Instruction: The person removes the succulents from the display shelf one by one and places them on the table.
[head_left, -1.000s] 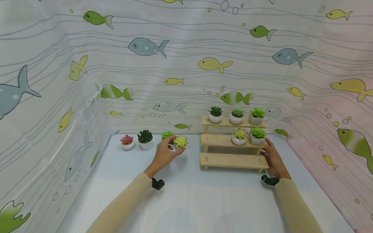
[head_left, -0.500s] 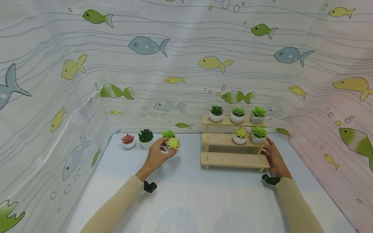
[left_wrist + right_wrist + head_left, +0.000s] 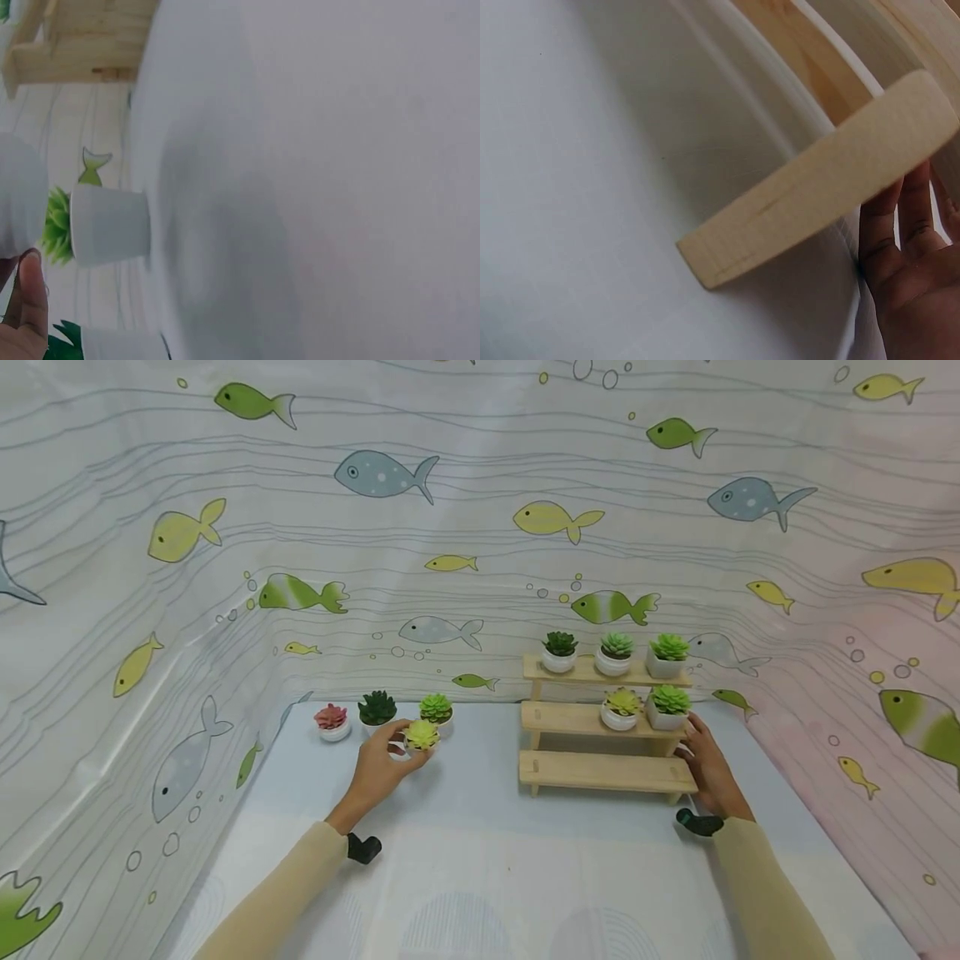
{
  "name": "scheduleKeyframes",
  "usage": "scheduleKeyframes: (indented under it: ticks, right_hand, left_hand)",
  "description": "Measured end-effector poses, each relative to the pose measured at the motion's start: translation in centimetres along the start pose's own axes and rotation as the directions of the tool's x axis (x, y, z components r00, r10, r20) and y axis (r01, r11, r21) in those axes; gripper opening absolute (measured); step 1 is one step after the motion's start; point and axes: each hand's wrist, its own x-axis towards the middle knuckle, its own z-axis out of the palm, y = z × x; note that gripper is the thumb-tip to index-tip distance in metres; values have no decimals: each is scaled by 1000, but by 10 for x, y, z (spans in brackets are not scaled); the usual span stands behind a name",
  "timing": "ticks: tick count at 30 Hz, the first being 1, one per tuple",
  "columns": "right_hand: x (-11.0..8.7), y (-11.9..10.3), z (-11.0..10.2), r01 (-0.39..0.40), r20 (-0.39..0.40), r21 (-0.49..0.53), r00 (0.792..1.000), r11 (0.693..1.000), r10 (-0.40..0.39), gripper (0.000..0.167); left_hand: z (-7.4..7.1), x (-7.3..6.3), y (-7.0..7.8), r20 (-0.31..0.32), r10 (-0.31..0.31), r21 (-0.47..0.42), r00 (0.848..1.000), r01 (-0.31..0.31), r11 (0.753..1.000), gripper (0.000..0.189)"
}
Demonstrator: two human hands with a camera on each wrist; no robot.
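Note:
My left hand (image 3: 378,772) pinches a small potted succulent (image 3: 422,736) with yellow-green leaves. In the left wrist view its white pot (image 3: 19,199) sits between finger and thumb, above the table. Just behind it stands a bright green succulent (image 3: 437,708) in a white pot. My right hand (image 3: 708,768) grips the right end of the three-tier wooden stand (image 3: 600,770); in the right wrist view some fingers disappear behind its pale wood end (image 3: 795,195). The middle tier bears a yellow succulent (image 3: 621,706) and a bright green succulent (image 3: 669,702), both at its right half.
A red succulent (image 3: 332,720) and a dark green succulent (image 3: 377,706) stand at the table's back left. On the top tier are a dark green succulent (image 3: 559,647), a pale green succulent (image 3: 616,650) and a bright green succulent (image 3: 667,652). Fish-patterned cloth walls (image 3: 480,593) enclose the table.
My left hand has carried the yellow-green succulent leftward, away from the stand, uncovering the bright green one behind. The right hand keeps its place at the stand.

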Motion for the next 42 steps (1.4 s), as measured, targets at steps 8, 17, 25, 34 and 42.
scheduleKeyframes:
  ticks: [8,17,25,34,42]
  right_hand:
    - [5,5,-4,-6,-5,-17,1000,1000,6,73]
    - [4,0,-5,-1,12,22,1000,1000,1,76]
    - [3,6,-7,18,10,0,1000,1000,-18,72]
    - [2,9,-10,28,18,29,999,999,-28,72]
    - [4,8,-9,16,13,-1,1000,1000,-16,74]
  left_hand:
    - [-17,-6,-9,-14,-63,64,998,64,996,72]
    - [-35,-11,-17,-28,-108,114,994,111,987,76]
    - [-52,-18,-29,-74,-125,143,989,135,981,72]
    - [-67,-23,-48,-116,-179,160,977,196,967,76]
    - [-81,-33,-60,-96,-246,153,964,259,954,83]
